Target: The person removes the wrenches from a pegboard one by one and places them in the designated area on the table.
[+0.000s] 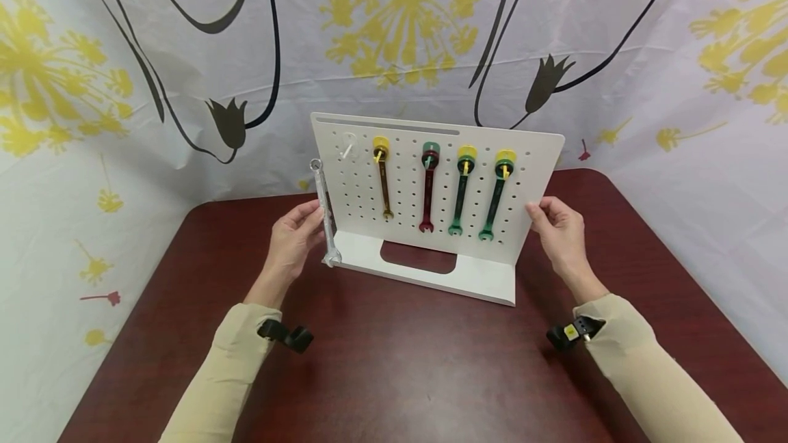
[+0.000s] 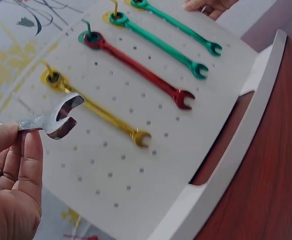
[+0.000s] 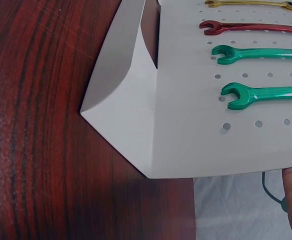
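My left hand (image 1: 292, 241) pinches a silver combination wrench (image 1: 325, 214) between thumb and fingers, at the left edge of a white pegboard stand (image 1: 406, 190). In the left wrist view the wrench's open end (image 2: 61, 117) points toward the board. My right hand (image 1: 563, 234) grips the board's right edge, thumb at the front. On the board's pegs hang a yellow wrench (image 1: 384, 186), a red wrench (image 1: 428, 190), a green wrench (image 1: 461, 197) and, rightmost, another green wrench (image 1: 494, 200). At the upper left, a white peg (image 1: 348, 150) carries no wrench.
The stand's base (image 1: 486, 282), with a cut-out in it, rests on a dark red wooden table (image 1: 418, 361). Behind and beside the table hangs a white cloth (image 1: 295, 81) printed with yellow and grey flowers. A black camera strap (image 1: 286, 335) is on the left wrist.
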A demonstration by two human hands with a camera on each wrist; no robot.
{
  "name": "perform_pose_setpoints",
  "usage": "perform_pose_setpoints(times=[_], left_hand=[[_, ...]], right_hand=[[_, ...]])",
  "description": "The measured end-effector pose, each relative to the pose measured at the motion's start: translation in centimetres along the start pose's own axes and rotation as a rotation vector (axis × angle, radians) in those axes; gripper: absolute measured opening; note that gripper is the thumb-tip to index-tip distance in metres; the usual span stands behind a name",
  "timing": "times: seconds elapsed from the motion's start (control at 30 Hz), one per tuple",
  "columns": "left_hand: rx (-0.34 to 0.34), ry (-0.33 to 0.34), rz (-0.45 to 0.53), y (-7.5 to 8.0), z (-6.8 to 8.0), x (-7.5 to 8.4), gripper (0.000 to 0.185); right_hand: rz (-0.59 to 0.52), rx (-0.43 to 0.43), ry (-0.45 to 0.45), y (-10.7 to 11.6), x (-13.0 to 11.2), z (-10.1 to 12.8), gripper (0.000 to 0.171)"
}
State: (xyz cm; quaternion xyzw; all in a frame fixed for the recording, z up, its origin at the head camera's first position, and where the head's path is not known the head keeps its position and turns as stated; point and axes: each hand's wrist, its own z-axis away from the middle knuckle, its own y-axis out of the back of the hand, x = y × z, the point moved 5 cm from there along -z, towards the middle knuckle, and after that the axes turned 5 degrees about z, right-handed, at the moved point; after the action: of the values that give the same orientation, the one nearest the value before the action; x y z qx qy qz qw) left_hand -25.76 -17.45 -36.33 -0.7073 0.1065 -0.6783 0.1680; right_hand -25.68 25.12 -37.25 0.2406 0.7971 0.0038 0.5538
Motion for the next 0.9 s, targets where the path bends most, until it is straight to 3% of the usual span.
perform_pose_setpoints(times=[0.47, 0.73, 0.9], left_hand=[[0.107, 0.135, -0.163, 5.2, -0.5, -1.8, 0.007], [0.121, 0.210, -0.243, 8.3, -1.0, -2.7, 0.043], [0.144, 0.237, -0.270, 9.5, -0.9, -3.1, 0.044]], right_hand=[[0.010, -0.008, 0.007, -0.2, -0.6, 0.2, 0.018], [0.058, 0.006, 0.026, -0.1, -0.1, 0.0, 0.021], [0.066, 0.000, 0.013, -0.1, -0.1, 0.0, 0.020]])
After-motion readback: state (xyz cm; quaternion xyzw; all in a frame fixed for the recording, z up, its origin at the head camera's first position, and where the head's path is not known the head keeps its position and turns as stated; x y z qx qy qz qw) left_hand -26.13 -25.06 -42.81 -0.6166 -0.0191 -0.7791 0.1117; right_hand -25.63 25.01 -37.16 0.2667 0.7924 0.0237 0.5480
